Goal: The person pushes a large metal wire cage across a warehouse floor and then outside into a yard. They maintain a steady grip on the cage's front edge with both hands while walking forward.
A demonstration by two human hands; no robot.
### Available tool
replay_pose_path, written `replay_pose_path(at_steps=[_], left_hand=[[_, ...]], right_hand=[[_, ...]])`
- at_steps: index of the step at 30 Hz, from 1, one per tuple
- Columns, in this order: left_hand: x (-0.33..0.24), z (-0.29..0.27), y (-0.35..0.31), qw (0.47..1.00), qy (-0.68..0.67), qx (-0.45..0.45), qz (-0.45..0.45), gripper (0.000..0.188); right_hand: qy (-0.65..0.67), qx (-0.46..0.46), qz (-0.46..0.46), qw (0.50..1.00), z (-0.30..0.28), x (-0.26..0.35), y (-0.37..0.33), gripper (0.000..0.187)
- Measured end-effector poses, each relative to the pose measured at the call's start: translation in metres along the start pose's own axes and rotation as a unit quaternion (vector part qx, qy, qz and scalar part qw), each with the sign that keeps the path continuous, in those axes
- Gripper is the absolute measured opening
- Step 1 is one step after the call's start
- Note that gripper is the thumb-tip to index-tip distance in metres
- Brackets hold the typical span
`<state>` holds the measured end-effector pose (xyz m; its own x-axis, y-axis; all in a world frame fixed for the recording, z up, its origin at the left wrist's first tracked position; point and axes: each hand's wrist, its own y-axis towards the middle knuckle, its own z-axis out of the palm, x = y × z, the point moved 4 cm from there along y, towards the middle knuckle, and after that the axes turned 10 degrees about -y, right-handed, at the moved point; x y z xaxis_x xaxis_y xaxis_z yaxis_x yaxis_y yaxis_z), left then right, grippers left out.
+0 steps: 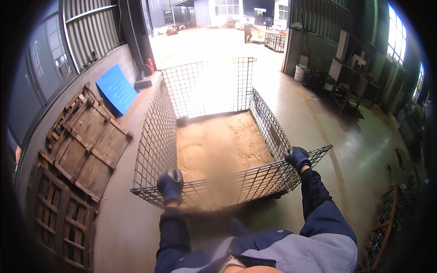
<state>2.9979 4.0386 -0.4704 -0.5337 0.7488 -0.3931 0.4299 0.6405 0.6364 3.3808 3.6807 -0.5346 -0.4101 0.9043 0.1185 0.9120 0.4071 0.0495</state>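
A large wire mesh cage [152, 136] stands before me on the floor, with a flat brownish sheet [218, 139] covering its bottom. My left hand [170, 184], in a dark blue glove, is closed round the top edge of the near mesh panel, close to its left corner. Farther right, my gloved right hand [297, 157] grips the cage's top edge near the right corner, where the near panel sticks out past the side panel. Both arms reach forward in dark sleeves. A blurred smear lies over the middle of the near panel.
Wooden pallets [91, 141] and a blue board [116, 89] lean along the left wall. At right are a white bucket [299, 73], machinery [350, 75] and a mesh panel [382, 227]. Beyond the bright doorway, a person [248, 31] stands near another mesh cage [275, 42].
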Motion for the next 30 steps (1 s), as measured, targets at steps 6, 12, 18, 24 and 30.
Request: replay_pose_path(at_steps=[6, 12, 18, 24, 30], left_hand=[[0.020, 0.067, 0.130, 0.996, 0.039, 0.064, -0.050, 0.031], [0.016, 0.148, 0.254, 0.996, 0.028, 0.071, -0.051, 0.032], [-0.003, 0.244, 0.386, 0.998, 0.030, 0.040, -0.041, 0.035], [-0.003, 0.347, 0.513, 0.996, 0.030, 0.057, -0.055, 0.038], [-0.001, 0.430, 0.645, 0.997, 0.032, 0.055, -0.039, 0.036]], right_hand=[[-0.015, 0.004, 0.005, 1.000, -0.029, 0.053, 0.116, 0.045], [0.003, -0.034, 0.005, 0.999, -0.044, 0.093, 0.255, 0.047], [-0.012, -0.034, -0.003, 0.999, -0.040, 0.119, 0.427, 0.048], [-0.012, -0.042, 0.002, 0.999, -0.039, 0.159, 0.582, 0.047], [0.016, -0.096, 0.008, 0.995, -0.058, 0.207, 0.724, 0.043]])
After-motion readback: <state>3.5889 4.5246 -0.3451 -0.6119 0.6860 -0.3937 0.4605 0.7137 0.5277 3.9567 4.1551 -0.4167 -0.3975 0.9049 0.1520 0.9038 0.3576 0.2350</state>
